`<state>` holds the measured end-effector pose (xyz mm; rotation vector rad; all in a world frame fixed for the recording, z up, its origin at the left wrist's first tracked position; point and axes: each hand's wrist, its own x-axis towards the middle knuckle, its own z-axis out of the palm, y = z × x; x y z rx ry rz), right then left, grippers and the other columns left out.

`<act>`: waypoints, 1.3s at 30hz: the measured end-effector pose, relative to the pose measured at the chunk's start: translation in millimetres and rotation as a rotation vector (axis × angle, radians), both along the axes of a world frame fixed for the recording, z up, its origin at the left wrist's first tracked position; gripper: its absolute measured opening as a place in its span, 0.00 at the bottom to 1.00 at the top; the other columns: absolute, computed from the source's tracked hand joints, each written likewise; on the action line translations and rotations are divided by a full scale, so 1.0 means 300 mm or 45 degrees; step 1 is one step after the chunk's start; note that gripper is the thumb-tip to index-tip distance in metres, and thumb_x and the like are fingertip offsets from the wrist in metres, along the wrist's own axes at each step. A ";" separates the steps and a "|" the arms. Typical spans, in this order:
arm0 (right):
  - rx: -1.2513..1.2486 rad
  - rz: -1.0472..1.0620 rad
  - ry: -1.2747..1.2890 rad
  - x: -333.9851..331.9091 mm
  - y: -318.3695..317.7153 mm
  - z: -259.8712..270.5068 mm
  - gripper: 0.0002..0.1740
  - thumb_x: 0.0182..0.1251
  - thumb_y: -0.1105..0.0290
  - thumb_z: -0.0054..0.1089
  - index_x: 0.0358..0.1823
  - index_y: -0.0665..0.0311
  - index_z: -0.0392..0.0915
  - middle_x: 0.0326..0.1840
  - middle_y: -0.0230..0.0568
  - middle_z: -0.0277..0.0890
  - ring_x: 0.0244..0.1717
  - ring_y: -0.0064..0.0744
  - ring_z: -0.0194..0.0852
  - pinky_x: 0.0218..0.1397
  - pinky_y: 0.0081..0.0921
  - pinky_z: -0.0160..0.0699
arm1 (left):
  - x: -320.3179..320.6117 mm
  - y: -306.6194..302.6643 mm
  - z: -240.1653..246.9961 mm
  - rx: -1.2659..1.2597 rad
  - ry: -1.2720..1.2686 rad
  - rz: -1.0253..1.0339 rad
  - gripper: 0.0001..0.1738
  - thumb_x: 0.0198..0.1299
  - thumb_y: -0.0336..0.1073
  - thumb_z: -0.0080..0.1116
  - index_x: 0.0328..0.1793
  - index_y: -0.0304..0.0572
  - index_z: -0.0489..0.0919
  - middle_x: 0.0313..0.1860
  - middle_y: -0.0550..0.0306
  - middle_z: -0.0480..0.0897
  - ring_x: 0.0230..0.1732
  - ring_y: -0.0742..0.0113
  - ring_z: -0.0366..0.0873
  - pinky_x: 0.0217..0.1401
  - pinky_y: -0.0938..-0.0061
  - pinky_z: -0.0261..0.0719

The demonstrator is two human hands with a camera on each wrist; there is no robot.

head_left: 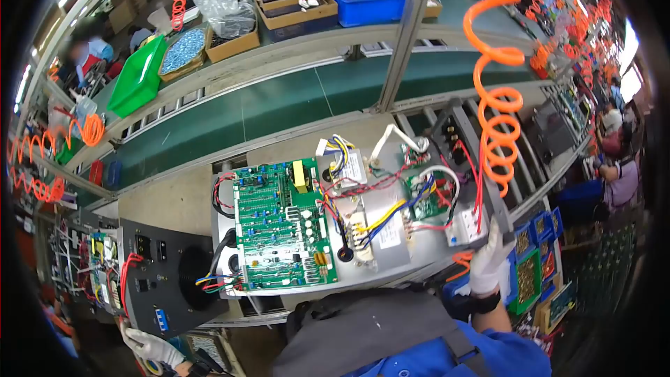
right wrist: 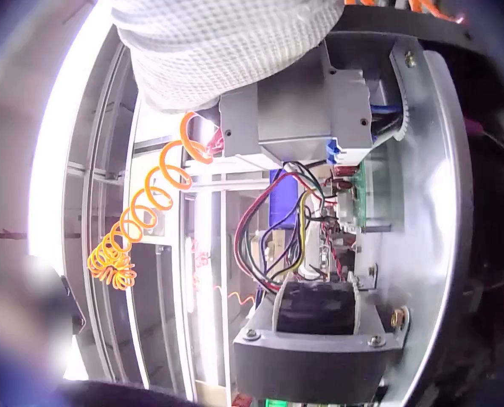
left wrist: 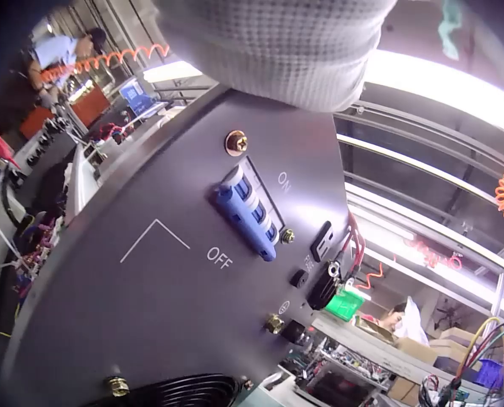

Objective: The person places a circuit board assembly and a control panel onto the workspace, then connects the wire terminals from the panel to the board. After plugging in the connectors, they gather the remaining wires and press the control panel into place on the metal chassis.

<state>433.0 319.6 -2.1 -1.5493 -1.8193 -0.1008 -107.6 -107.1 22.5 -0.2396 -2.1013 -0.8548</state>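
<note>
A chassis carries a green circuit board point(head_left: 285, 227) and a black front panel point(head_left: 164, 283) at its left end. My gloved left hand point(head_left: 150, 347) grips that panel's lower left corner. In the left wrist view its glove overlaps the panel's edge, and the fingertips are hidden behind it. A blue breaker switch point(left wrist: 245, 222) sits between ON and OFF marks. At the other end, my gloved right hand point(head_left: 490, 262) rests with extended fingers beside a grey box point(head_left: 466, 227) with red wires. In the right wrist view the glove lies over the grey housing point(right wrist: 294, 110).
A coiled orange air hose point(head_left: 499, 108) hangs over the chassis's right end. Behind runs a green conveyor belt point(head_left: 279, 105). Above it stand a green tray point(head_left: 137, 77), a blue bin point(head_left: 366, 3) and cardboard boxes. Small parts bins point(head_left: 527, 276) stand at the right.
</note>
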 end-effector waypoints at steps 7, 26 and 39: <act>0.214 -0.011 -0.156 0.075 0.126 -0.084 0.18 0.68 0.78 0.51 0.58 0.67 0.79 0.57 0.52 0.75 0.56 0.48 0.76 0.60 0.37 0.73 | -0.144 -0.043 -0.010 0.107 0.031 -0.014 0.19 0.76 0.39 0.45 0.55 0.29 0.80 0.52 0.47 0.84 0.53 0.59 0.81 0.61 0.70 0.77; 0.008 0.129 1.224 -0.037 0.170 -0.064 0.11 0.67 0.76 0.63 0.47 0.76 0.81 0.45 0.38 0.82 0.45 0.23 0.77 0.49 0.24 0.75 | 0.042 0.344 0.294 -0.283 0.258 -0.343 0.23 0.69 0.34 0.52 0.67 0.31 0.74 0.69 0.37 0.70 0.70 0.47 0.68 0.74 0.58 0.62; -0.199 0.307 0.987 0.074 -0.033 0.126 0.23 0.72 0.69 0.55 0.64 0.75 0.71 0.60 0.48 0.75 0.59 0.33 0.74 0.60 0.30 0.74 | 0.465 1.657 0.246 -1.647 -0.716 -1.820 0.29 0.57 0.34 0.52 0.67 0.38 0.74 0.58 0.38 0.81 0.60 0.43 0.78 0.62 0.62 0.76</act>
